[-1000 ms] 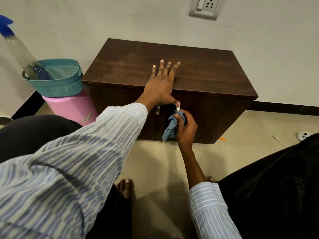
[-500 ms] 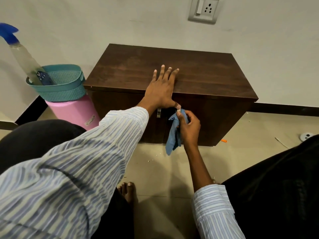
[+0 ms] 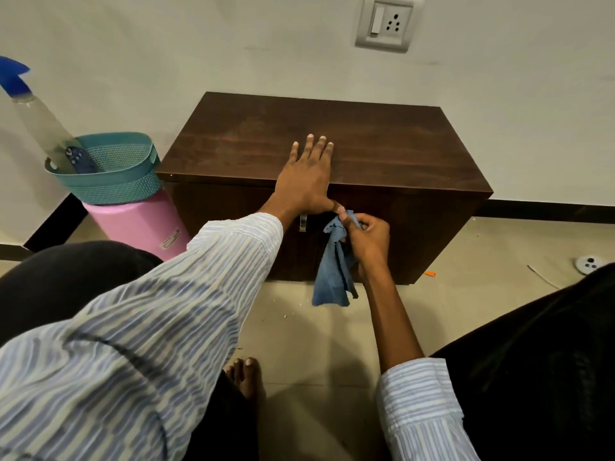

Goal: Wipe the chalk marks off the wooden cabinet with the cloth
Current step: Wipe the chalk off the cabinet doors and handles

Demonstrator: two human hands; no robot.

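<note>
A low dark wooden cabinet (image 3: 382,141) stands against the wall. My left hand (image 3: 307,176) lies flat on its top near the front edge, fingers straight, thumb hooked down over the front. My right hand (image 3: 367,232) grips a blue cloth (image 3: 332,271) against the cabinet's front face, just below the top edge and right of a metal door handle (image 3: 302,222). Most of the cloth hangs loose below the fist. No chalk marks are plain to see on the dark wood.
Left of the cabinet a teal basket (image 3: 116,174) sits on a pink bin (image 3: 139,224), with a spray bottle (image 3: 36,118) leaning in it. A wall socket (image 3: 386,24) is above. An orange scrap (image 3: 430,273) lies on the tiled floor. My bare foot (image 3: 246,377) is below.
The cloth, bunched in my right fist a second ago, has unfurled and now hangs down. My right hand shifted slightly right. My left hand stayed on the top while the view tilted.
</note>
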